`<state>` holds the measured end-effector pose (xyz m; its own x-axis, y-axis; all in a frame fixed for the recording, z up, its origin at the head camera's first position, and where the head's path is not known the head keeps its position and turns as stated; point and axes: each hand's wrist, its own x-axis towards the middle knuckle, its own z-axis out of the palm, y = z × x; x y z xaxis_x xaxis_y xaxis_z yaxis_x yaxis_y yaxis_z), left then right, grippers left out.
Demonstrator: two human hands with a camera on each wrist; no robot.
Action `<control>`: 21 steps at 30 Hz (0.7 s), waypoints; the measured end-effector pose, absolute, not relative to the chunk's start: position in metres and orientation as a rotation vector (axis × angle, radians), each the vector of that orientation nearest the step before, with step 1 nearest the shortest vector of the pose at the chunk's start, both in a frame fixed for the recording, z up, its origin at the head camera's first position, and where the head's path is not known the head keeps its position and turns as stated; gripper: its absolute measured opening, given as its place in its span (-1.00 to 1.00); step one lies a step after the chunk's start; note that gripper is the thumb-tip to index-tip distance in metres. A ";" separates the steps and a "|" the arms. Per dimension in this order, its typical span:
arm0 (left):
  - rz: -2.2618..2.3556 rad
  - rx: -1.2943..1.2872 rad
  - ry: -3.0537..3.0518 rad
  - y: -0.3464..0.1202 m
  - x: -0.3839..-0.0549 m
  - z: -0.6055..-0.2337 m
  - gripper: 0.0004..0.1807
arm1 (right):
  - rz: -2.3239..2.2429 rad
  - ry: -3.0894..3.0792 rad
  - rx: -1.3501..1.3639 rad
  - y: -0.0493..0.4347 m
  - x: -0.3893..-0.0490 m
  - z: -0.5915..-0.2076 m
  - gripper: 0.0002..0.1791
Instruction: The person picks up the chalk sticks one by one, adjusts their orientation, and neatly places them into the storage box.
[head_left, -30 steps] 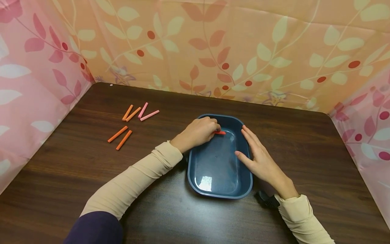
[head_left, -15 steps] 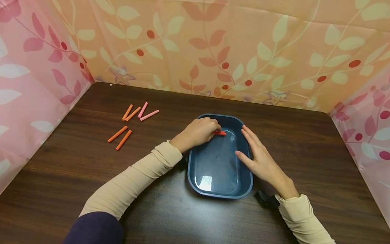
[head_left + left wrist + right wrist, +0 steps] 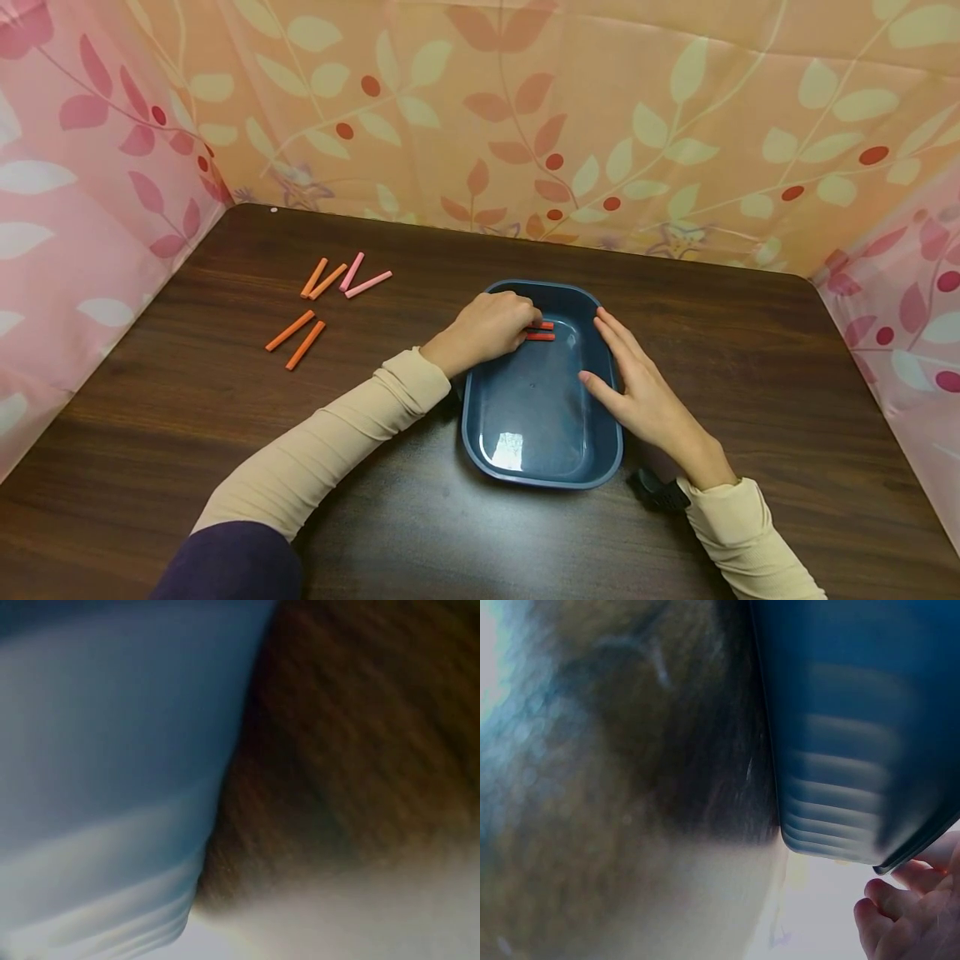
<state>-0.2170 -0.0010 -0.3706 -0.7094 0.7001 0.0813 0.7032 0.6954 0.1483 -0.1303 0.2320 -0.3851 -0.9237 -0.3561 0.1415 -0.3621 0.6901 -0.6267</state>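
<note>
My left hand [image 3: 497, 327] reaches over the left rim into a blue rectangular tub [image 3: 532, 433], fingers curled down near its far end. Two thin red sticks [image 3: 542, 337] lie side by side there with a small gap between them. Their left ends are hidden under my left fingers, which pinch at them. My right hand [image 3: 641, 387] rests on the tub's right side, fingers straight along the rim and thumb over the inside. In the right wrist view, the fingertips of my right hand [image 3: 900, 907] show beside the tub's rim; the left wrist view shows only the tub's outer wall [image 3: 112, 750] and the table.
Left of the tub on the dark wooden table [image 3: 390, 517] lie two orange-red sticks [image 3: 305, 345], two lighter orange sticks [image 3: 327, 282] and two pink sticks [image 3: 368, 284]. A floral curtain [image 3: 480, 125] stands behind the table and along both sides.
The two red sticks, close together before, now lie apart, one shifted toward the near end of the tub. My left hand has moved slightly; the right hand keeps its place.
</note>
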 end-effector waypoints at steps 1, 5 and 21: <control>-0.266 -1.187 -2.877 -0.001 -0.217 -0.371 -0.76 | 1.071 -2.879 0.613 0.232 -0.130 -0.385 -0.14; -0.272 -1.184 -2.878 -0.001 -0.217 -0.371 -0.77 | 1.074 -2.873 0.616 0.232 -0.130 -0.385 -0.15; -0.459 -1.148 -2.880 -0.004 -0.215 -0.367 -0.68 | 1.066 -2.875 0.599 0.231 -0.130 -0.384 -0.15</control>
